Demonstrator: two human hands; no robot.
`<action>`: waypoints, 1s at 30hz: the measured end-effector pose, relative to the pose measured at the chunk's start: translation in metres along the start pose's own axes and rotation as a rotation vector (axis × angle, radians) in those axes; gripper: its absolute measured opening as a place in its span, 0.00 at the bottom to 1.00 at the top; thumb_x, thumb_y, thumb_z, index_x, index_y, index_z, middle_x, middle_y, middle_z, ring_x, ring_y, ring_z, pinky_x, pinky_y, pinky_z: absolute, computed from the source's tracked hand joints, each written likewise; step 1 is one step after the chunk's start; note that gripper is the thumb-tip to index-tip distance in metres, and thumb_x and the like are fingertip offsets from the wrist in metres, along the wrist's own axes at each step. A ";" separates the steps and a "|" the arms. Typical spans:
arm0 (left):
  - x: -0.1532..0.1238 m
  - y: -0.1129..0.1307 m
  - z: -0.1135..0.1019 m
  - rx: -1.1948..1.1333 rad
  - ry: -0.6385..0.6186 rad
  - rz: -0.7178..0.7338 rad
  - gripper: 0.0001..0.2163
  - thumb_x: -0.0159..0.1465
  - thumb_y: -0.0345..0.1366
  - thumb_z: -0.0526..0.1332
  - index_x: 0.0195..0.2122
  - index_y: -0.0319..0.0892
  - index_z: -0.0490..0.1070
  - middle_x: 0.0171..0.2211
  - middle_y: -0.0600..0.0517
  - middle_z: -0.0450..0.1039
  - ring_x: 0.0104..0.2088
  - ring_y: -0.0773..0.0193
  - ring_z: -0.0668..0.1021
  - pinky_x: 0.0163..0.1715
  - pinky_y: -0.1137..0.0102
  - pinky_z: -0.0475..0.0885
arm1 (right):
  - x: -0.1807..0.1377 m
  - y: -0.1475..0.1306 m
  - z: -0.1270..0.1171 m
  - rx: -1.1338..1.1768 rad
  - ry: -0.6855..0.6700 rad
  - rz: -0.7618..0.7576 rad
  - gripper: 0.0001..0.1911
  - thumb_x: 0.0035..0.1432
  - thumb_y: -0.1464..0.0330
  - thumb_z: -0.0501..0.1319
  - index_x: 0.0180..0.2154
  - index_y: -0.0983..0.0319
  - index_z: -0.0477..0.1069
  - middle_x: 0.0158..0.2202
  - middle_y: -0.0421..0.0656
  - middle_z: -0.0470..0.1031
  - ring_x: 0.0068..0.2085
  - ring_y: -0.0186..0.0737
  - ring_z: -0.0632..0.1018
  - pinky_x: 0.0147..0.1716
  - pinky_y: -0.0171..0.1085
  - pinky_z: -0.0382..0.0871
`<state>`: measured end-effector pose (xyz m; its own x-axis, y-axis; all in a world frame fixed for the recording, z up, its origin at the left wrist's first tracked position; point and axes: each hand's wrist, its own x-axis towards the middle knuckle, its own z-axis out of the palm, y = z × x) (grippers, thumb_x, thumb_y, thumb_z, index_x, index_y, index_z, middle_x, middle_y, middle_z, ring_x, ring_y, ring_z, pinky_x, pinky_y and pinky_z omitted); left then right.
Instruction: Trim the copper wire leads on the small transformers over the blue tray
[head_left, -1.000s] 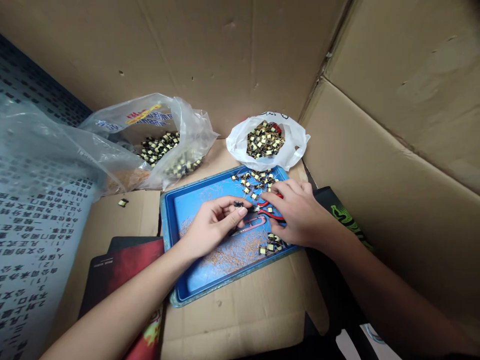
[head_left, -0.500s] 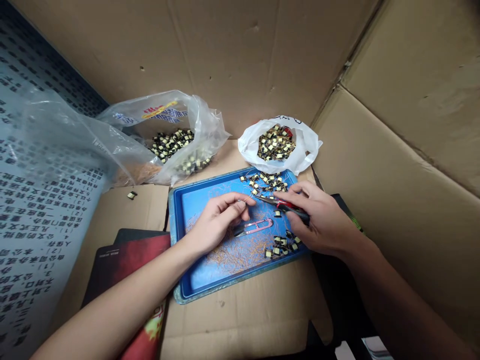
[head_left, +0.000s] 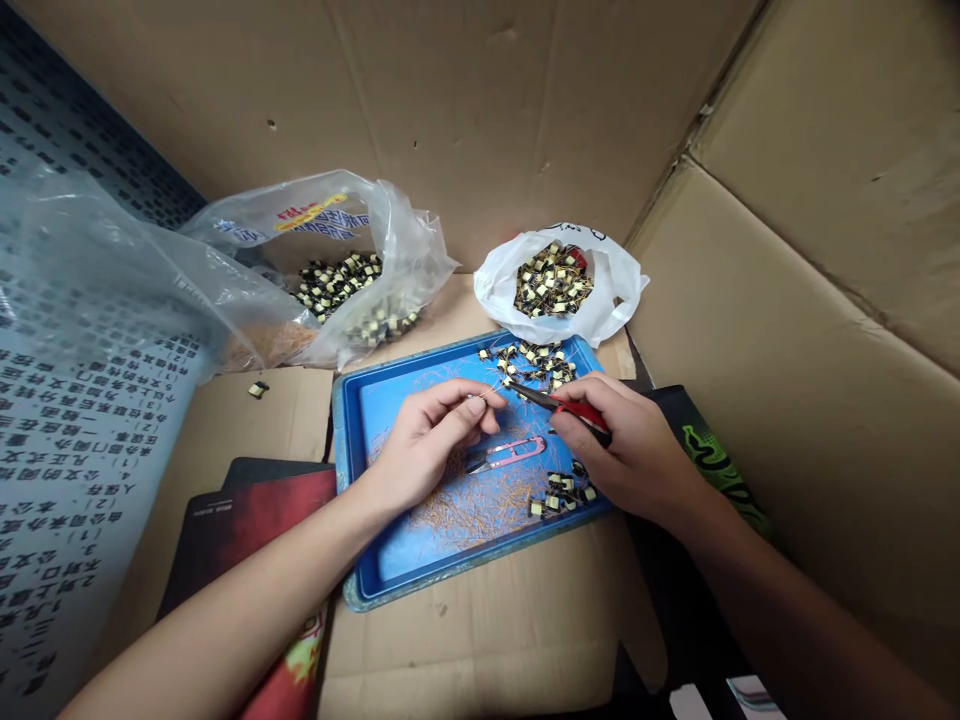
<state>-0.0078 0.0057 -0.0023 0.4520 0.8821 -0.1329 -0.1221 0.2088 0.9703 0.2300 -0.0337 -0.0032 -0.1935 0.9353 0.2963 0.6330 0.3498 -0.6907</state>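
My left hand (head_left: 431,436) is closed in a pinch on a small wound component (head_left: 480,397) over the blue tray (head_left: 390,560). My right hand (head_left: 626,445) grips red-handled pliers (head_left: 559,405), whose tips point left and nearly touch that component. Pink thread snips (head_left: 504,455) lie on the tray between my hands. Loose yellow-and-black components (head_left: 536,360) are scattered at the tray's far edge, and a smaller cluster (head_left: 561,490) lies by my right wrist. Copper wire clippings (head_left: 469,505) cover the tray's middle.
A white bag (head_left: 607,300) of components sits behind the tray, and a clear plastic bag (head_left: 360,270) of more lies at the left. One stray component (head_left: 259,388) rests on the cardboard. Cardboard walls enclose the back and right. Dark mats lie at the lower left.
My right hand lifted the red-handled pliers off the tray and brought their tips toward the component in my left hand. The view shifted slightly.
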 end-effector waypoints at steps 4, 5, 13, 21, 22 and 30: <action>-0.001 0.000 0.000 -0.008 0.000 0.005 0.12 0.67 0.43 0.67 0.44 0.39 0.80 0.32 0.50 0.76 0.31 0.70 0.72 0.30 0.75 0.63 | 0.000 -0.002 0.000 0.001 0.013 0.008 0.08 0.69 0.61 0.61 0.42 0.59 0.73 0.40 0.45 0.76 0.40 0.43 0.78 0.38 0.42 0.70; -0.001 0.000 -0.001 -0.007 -0.001 0.006 0.12 0.67 0.43 0.67 0.44 0.39 0.80 0.32 0.50 0.76 0.31 0.70 0.72 0.30 0.75 0.63 | 0.000 -0.002 0.000 0.003 0.015 0.004 0.08 0.70 0.62 0.61 0.42 0.59 0.73 0.40 0.45 0.76 0.40 0.43 0.78 0.38 0.42 0.70; -0.002 0.001 0.001 0.032 -0.044 0.028 0.11 0.69 0.41 0.65 0.45 0.39 0.80 0.31 0.51 0.75 0.29 0.73 0.71 0.29 0.76 0.64 | -0.002 -0.003 0.003 0.006 0.059 -0.025 0.07 0.69 0.64 0.61 0.43 0.60 0.74 0.38 0.44 0.77 0.39 0.41 0.78 0.38 0.40 0.70; -0.001 -0.001 0.000 -0.018 -0.066 0.020 0.11 0.68 0.41 0.66 0.46 0.39 0.80 0.31 0.52 0.74 0.27 0.74 0.69 0.27 0.77 0.62 | -0.002 -0.003 0.003 0.007 0.086 -0.053 0.06 0.68 0.65 0.62 0.41 0.62 0.75 0.36 0.43 0.76 0.36 0.38 0.78 0.36 0.37 0.69; -0.001 -0.001 0.000 -0.022 -0.066 0.015 0.11 0.68 0.41 0.66 0.46 0.39 0.80 0.31 0.52 0.74 0.27 0.74 0.68 0.26 0.77 0.61 | -0.002 -0.003 0.004 0.008 0.086 -0.050 0.06 0.68 0.65 0.62 0.41 0.62 0.75 0.36 0.43 0.76 0.36 0.38 0.78 0.36 0.37 0.69; 0.000 -0.003 -0.002 -0.010 -0.020 0.021 0.09 0.67 0.39 0.66 0.42 0.39 0.81 0.30 0.52 0.74 0.29 0.72 0.71 0.29 0.76 0.63 | -0.001 0.000 0.005 -0.003 0.082 -0.035 0.08 0.68 0.64 0.62 0.42 0.63 0.75 0.36 0.44 0.76 0.36 0.40 0.77 0.37 0.40 0.69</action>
<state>-0.0093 0.0059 -0.0052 0.4668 0.8777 -0.1087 -0.1400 0.1947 0.9708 0.2268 -0.0348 -0.0068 -0.1537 0.9149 0.3732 0.6289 0.3819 -0.6773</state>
